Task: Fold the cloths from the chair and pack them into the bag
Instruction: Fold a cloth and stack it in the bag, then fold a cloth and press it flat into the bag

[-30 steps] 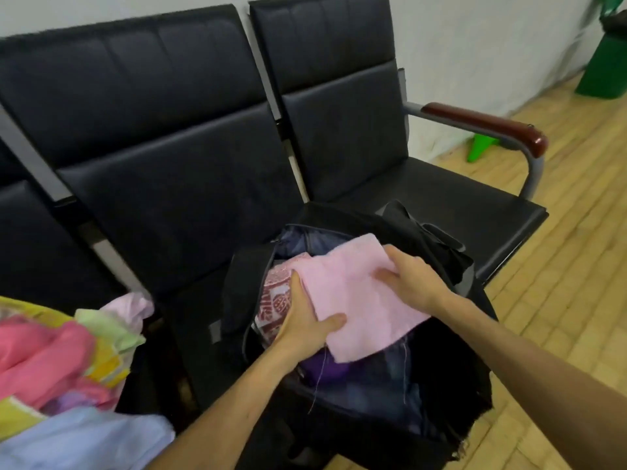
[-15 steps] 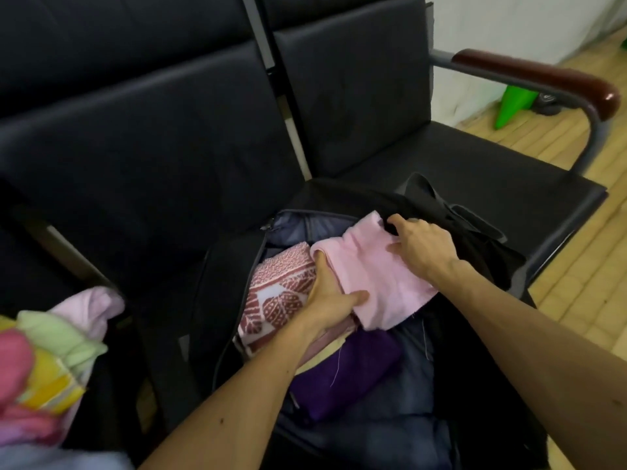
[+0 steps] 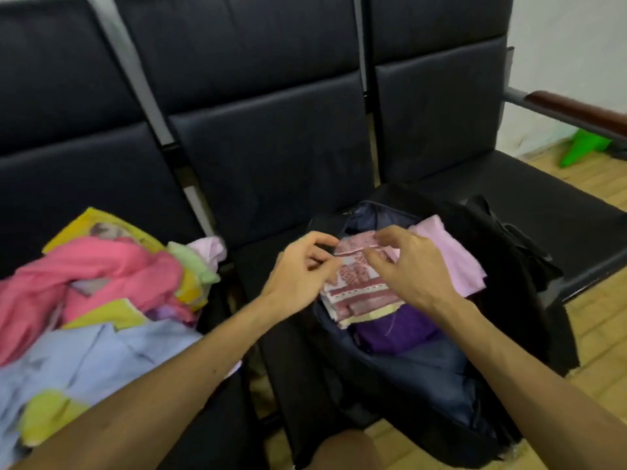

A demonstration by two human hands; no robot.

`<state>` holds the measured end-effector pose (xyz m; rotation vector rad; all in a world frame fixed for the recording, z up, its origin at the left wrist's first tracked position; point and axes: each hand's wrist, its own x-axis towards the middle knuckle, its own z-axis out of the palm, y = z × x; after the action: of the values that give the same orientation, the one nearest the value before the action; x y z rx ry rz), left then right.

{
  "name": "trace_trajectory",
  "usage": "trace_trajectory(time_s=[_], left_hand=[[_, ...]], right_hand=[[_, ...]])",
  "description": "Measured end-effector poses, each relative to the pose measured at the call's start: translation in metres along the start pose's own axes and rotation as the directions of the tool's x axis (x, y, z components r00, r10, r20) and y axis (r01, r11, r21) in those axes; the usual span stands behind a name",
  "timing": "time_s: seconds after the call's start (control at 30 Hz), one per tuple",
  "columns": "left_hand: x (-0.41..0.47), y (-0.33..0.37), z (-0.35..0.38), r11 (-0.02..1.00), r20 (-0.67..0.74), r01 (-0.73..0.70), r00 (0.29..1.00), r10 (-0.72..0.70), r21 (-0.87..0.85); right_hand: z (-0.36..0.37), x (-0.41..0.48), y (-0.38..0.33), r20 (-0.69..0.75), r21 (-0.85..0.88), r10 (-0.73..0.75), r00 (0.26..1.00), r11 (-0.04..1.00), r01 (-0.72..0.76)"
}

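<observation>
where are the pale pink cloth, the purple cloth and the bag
pale pink cloth (image 3: pixel 454 262): head view, middle of its folded top
purple cloth (image 3: pixel 397 334): head view, middle of its visible face
bag (image 3: pixel 427 371): head view, bare navy lining near its front

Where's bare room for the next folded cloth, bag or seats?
In the open black bag, navy lining lies bare in front of the purple cloth. The black right seat is bare between bag and brown armrest. Crowded: the bag's back, holding red-patterned cloth and pink folded cloth; the left seat's heap of loose cloths.
</observation>
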<state>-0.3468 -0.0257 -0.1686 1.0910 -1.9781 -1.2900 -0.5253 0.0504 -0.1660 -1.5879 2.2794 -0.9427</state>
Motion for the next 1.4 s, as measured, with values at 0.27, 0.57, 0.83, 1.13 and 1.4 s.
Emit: trace_trajectory(time_s=[0.27, 0.57, 0.83, 1.13, 1.4], left_hand=[[-0.189, -0.093, -0.141, 0.978, -0.401, 0.162, 0.911, -0.097, 0.131], [-0.242, -0.198, -0.15, 0.884, -0.398, 0.404, 0.87, -0.291, 0.235], [-0.191, -0.206, -0.136, 0.741, -0.228, 0.317, 0.948, -0.224, 0.591], [-0.201, -0.213, -0.138, 0.697, -0.152, 0.188, 0.982, -0.115, 0.692], [-0.243, -0.178, -0.156, 0.616, -0.141, 0.162, 0.987, -0.083, 0.771]], right_hand=[[0.146, -0.145, -0.129, 0.375, 0.309, -0.129, 0.918, 0.951, 0.007], [0.254, -0.156, -0.167, 0.471, 0.014, -0.023, 0.882, 1.0, 0.019], [0.279, -0.139, -0.149, 0.54, -0.128, -0.116, 0.834, 0.968, 0.218], [0.27, -0.144, -0.136, 0.543, -0.089, -0.244, 0.803, 0.935, 0.344], [0.215, -0.145, -0.196, 0.416, -0.044, -0.338, 0.844, 0.92, 0.39]])
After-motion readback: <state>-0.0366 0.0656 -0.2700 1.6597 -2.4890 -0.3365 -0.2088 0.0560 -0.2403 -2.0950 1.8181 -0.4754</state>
